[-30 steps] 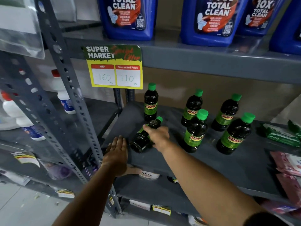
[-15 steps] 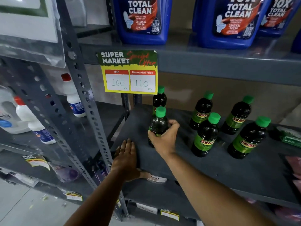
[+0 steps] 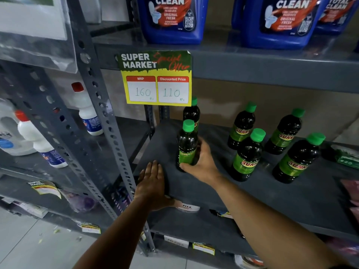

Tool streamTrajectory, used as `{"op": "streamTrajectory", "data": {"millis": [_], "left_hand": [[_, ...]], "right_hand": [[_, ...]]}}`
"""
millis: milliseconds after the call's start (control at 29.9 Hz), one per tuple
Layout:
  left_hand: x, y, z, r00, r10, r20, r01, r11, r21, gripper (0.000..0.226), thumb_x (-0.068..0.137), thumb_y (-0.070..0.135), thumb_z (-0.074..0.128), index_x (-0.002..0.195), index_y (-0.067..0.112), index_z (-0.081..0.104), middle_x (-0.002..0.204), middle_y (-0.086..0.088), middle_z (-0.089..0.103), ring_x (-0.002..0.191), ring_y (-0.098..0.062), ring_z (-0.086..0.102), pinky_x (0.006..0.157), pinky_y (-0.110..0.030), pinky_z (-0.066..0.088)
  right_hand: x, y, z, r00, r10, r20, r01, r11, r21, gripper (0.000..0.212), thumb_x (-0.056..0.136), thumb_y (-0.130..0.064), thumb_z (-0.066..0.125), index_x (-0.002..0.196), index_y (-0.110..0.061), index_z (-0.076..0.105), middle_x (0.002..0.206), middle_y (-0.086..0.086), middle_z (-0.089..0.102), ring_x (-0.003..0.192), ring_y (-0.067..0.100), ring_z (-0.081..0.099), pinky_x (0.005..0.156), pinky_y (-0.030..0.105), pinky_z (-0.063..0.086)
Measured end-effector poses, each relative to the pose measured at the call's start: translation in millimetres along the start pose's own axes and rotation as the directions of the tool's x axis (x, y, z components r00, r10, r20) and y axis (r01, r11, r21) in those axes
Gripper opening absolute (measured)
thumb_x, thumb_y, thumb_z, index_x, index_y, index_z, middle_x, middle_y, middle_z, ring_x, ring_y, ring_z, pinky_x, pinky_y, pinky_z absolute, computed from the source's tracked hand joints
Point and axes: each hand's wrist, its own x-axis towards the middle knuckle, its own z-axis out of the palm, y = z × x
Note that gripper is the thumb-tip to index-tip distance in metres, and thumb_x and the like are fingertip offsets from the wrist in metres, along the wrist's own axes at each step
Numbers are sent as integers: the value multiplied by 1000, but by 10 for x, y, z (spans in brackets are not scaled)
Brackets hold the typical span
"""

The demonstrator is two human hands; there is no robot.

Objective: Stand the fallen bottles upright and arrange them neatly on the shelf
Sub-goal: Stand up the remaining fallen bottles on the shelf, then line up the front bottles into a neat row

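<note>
The right hand (image 3: 202, 162) grips the upright dark green-capped plastic bottle (image 3: 186, 144), steadying it; the left hand (image 3: 152, 183) lies open, bracing on the grey metal shelf (image 3: 272, 202).

The blue cleaner jugs (image 3: 172, 18) on the top shelf lose their tops to the upper edge. The price sign (image 3: 155, 77) covers the neck of the rear bottle (image 3: 191, 113), and the held bottle (image 3: 186, 144) hides its lower half. The right hand (image 3: 202, 162) wraps the held bottle's base, so whether it sits on the shelf (image 3: 291, 200) is hard to say. At the right edge, a green packet (image 3: 345, 157) and pinkish packs (image 3: 351, 193) are blurred, possibly wipes. Lower shelf tags (image 3: 203, 247) are unreadable.
</note>
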Motion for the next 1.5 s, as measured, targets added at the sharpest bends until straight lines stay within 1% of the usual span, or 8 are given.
{"op": "streamTrajectory", "data": {"millis": [67, 200, 334, 501, 735, 1136, 1370, 1503], "left_hand": [[-4, 9, -1, 1000, -3, 9, 3, 1000, 5, 146, 60, 85, 64, 153, 5, -15, 163, -12, -19, 149, -28, -18, 122, -43, -7], [16, -5, 11, 1000, -3, 3, 3, 1000, 11, 143, 64, 82, 65, 153, 5, -16, 163, -12, -19, 150, -28, -18, 121, -42, -7], [3, 6, -1, 1000, -2, 13, 2, 1000, 11, 145, 62, 83, 65, 153, 5, -16, 163, -13, -18, 150, -29, -17, 122, -43, -7], [15, 12, 8, 1000, -12, 10, 12, 1000, 14, 145, 61, 84, 66, 153, 6, -16, 163, -13, -18, 150, -29, -17, 121, -43, -6], [2, 17, -2, 1000, -14, 6, 14, 1000, 17, 148, 58, 87, 65, 153, 5, -13, 163, -13, -17, 150, -28, -16, 121, -43, -6], [-3, -5, -7, 1000, -8, 9, 7, 1000, 25, 147, 58, 88, 63, 154, 8, -15, 164, -11, -17, 150, -25, -17, 121, -41, -6], [10, 0, -15, 999, -17, 35, 16, 999, 32, 150, 53, 94, 58, 155, 10, -14, 164, -10, -18, 150, -24, -18, 119, -39, -8], [18, -13, -18, 999, -11, 40, 10, 1000, 28, 157, 42, 102, 47, 155, 11, -13, 164, -9, -18, 150, -25, -18, 121, -40, -8]], "right_hand": [[5, 8, -5, 995, 59, 82, -60, 998, 8, 94, 63, -18, 85, 139, -29, 32, 125, -7, 56, 120, 11, 54, 106, 36, 43], [1, -75, 71, 998, 23, -59, -29, 994, -101, 98, 41, -42, 93, 123, -33, 39, 121, -5, 55, 117, 15, 54, 100, 35, 46], [-65, 3, 43, 995, 61, 74, -56, 997, -60, 86, 62, -13, 87, 129, -24, 35, 111, -11, 54, 112, 13, 54, 88, 25, 42], [-121, -41, 82, 993, 59, -103, -75, 985, -156, 99, 44, -50, 86, 127, -24, 39, 121, -4, 53, 113, 11, 52, 94, 30, 45], [-154, 39, -14, 997, 75, 28, -69, 982, -174, 66, 69, -27, 84, 125, -22, 50, 117, -4, 65, 105, 10, 58, 85, 22, 41], [-598, -30, 132, 997, 14, 69, 3, 970, -244, 72, 63, -38, 87, 123, -22, 52, 116, -4, 69, 104, 9, 61, 80, 16, 41], [-751, 4, 153, 992, -33, 119, 51, 987, -152, 102, 59, -54, 84, 142, -25, 32, 142, -5, 47, 132, 11, 44, 105, 28, 39], [-973, 136, -161, 877, -329, -351, 285, 943, -172, 81, 69, -48, 72, 133, -13, 36, 129, 8, 39, 122, 31, 44, 105, 43, 36]]}}
